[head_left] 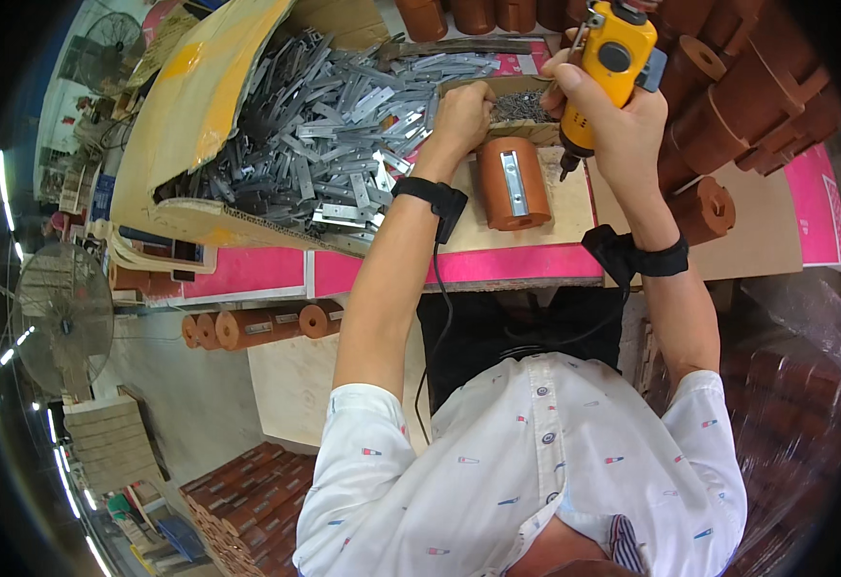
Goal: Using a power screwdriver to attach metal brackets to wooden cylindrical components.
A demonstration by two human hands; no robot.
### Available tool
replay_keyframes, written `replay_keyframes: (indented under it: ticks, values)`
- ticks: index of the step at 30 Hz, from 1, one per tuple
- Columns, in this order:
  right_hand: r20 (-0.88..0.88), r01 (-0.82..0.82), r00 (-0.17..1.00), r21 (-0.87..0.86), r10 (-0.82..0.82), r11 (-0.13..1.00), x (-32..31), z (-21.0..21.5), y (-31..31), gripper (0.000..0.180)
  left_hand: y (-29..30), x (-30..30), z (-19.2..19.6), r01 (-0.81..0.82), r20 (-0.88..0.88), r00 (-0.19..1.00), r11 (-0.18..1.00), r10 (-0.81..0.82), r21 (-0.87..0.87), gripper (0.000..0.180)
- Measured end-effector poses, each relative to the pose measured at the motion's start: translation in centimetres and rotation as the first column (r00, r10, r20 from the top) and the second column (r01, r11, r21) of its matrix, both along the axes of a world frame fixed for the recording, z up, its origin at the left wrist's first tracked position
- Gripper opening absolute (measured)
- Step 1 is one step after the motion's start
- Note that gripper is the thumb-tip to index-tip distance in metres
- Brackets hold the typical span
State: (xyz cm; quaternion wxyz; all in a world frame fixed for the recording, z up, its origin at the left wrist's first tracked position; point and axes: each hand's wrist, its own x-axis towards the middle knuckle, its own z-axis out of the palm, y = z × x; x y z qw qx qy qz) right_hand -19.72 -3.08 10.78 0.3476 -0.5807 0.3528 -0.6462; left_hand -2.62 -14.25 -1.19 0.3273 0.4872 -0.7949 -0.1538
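Observation:
My right hand is wrapped round a yellow electric screwdriver, its dark bit pointing down. Below and left of the bit lies a reddish-brown cylinder on a pale board, with a silver metal plate along its top. The bit is apart from the cylinder. My left hand is closed at the left end of a small cardboard box of screws, just beyond the cylinder. Whatever its fingers hold, if anything, is hidden.
A large open carton full of loose metal plates stands on the left. Stacked brown cylinders crowd the right, and one cylinder lies near the board. Several more sit below the pink table edge. A cable runs from my left wristband.

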Motion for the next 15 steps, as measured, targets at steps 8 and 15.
replay_keyframes:
  ticks: [8,15]
  values:
    - [0.021,-0.045,0.999,0.004,0.045,0.999,0.7,0.3,0.1,0.025,-0.4,0.4,-0.8,0.019,0.019,1.0,0.997,-0.017,-0.08,0.015]
    - [0.052,-0.05,0.997,-0.023,0.051,0.998,0.6,0.3,-0.3,0.022,2.2,0.7,2.3,-0.088,-0.221,0.969,0.99,0.112,0.114,0.019]
